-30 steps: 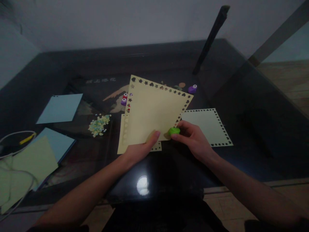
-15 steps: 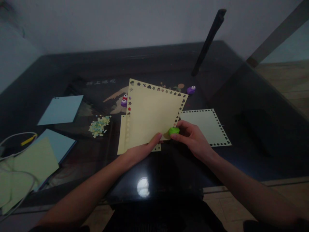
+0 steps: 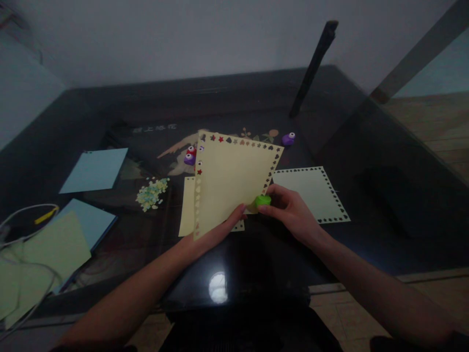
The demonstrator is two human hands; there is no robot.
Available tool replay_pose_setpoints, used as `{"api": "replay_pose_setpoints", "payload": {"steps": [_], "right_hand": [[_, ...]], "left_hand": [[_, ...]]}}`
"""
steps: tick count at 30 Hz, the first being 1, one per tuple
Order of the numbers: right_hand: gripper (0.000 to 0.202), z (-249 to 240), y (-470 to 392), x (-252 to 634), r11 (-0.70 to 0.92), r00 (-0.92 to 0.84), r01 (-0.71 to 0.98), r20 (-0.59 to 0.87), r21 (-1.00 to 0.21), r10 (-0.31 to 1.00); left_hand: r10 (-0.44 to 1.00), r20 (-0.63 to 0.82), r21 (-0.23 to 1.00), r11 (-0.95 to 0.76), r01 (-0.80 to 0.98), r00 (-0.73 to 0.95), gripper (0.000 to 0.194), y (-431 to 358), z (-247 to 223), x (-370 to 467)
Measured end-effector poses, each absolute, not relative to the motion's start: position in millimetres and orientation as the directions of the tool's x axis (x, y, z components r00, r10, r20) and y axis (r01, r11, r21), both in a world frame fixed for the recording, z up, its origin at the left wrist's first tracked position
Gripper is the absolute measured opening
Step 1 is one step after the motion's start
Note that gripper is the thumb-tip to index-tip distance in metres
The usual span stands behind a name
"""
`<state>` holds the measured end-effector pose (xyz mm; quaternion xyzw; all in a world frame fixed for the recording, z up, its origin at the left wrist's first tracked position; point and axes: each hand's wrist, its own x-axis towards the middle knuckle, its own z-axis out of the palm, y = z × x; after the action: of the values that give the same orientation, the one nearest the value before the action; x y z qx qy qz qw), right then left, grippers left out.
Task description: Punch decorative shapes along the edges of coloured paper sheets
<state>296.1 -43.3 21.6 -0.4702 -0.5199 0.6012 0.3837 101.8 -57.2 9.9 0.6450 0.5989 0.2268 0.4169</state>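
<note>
My left hand point(image 3: 232, 218) grips the lower edge of a yellow paper sheet point(image 3: 234, 176), its thumb on top and its other fingers hidden beneath. Star and heart holes run along the sheet's left, top and right borders. At the lower right corner my right hand point(image 3: 289, 205) pinches a small green craft punch point(image 3: 263, 201), which sits on the paper's edge. Under the raised sheet, another yellow sheet point(image 3: 187, 210) lies on the table. A pale sheet with punched borders point(image 3: 304, 190) rests behind my right hand.
Purple punches point(image 3: 288, 139) stand beyond the sheet, with a red one point(image 3: 191, 150) at its left. Paper cutouts point(image 3: 152, 194) are heaped on the dark table point(image 3: 120, 264). Blue sheets point(image 3: 95, 170), green-yellow paper point(image 3: 47, 259) and a white cable point(image 3: 32, 205) lie left. A dark post point(image 3: 313, 71) rises behind.
The yellow sheet's far edge has tipped lower, and its left edge now reaches nearer me. Both hands keep their hold in nearly the same place.
</note>
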Motion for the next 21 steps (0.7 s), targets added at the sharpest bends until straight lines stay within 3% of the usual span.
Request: {"api": "replay_pose_setpoints", "payload": {"steps": [8,15,21], "right_hand": [[0.024,16.4,-42.5,297.0,-0.139,-0.295,0.035,-0.143,-0.99,0.945],[0.026,16.3,-43.3,296.4,-0.161,-0.333,0.008,-0.154,-0.987,0.93],[0.031,13.4,-42.4,295.1,-0.182,-0.303,0.003,-0.174,-0.983,0.937]], "left_hand": [[0.974,-0.17,0.788,0.041,0.615,0.152,0.045,-57.6,-11.0,97.7],[0.94,-0.236,0.82,0.057,0.569,0.246,0.04,-57.4,11.5,99.0],[0.943,-0.27,0.835,0.128,0.535,0.197,0.042,-55.1,3.6,98.3]]}}
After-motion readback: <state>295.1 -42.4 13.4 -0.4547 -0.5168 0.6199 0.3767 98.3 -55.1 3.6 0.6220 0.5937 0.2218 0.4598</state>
